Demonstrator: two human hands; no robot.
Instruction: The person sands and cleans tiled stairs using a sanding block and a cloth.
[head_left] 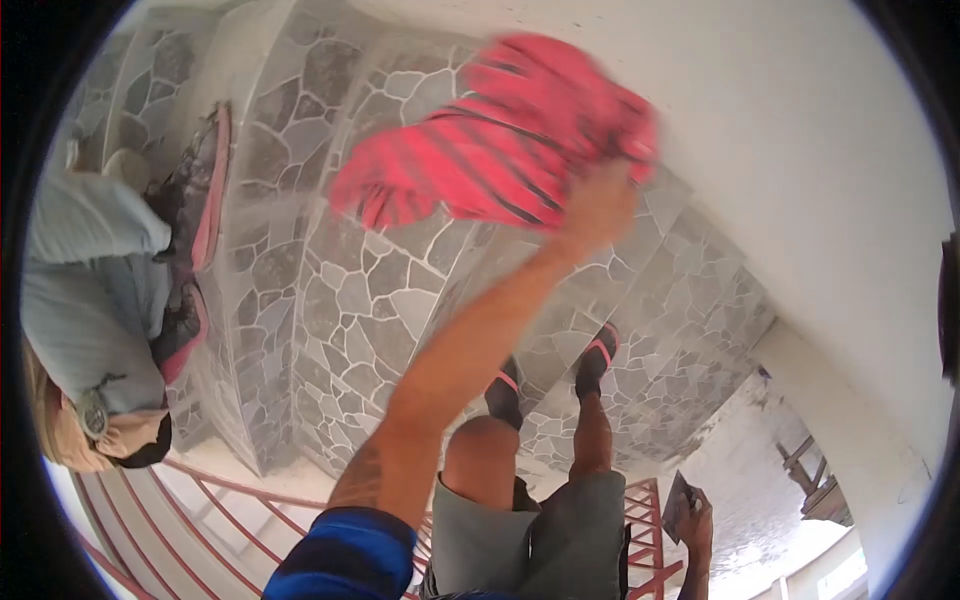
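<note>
My left hand (600,205) reaches far forward, its fingers closed on one end of a bright red cloth (500,140) with dark stripes. Cloth and hand are smeared by motion, so the exact grip is partly lost. The cloth spreads leftward over grey stone-patterned steps (370,300). Low at the right, my right hand (695,520) is closed around a thin, flat, dark plate-like tool (677,505), which looks like a trowel seen nearly edge-on; its handle is hidden by the fingers.
At the left, another person in light blue-grey trousers (95,280) and pink-edged shoes (180,325) is on the stairs. A white wall (800,150) runs along the right. Red metal railing (270,510) lies below; wooden pieces (820,485) lie at lower right.
</note>
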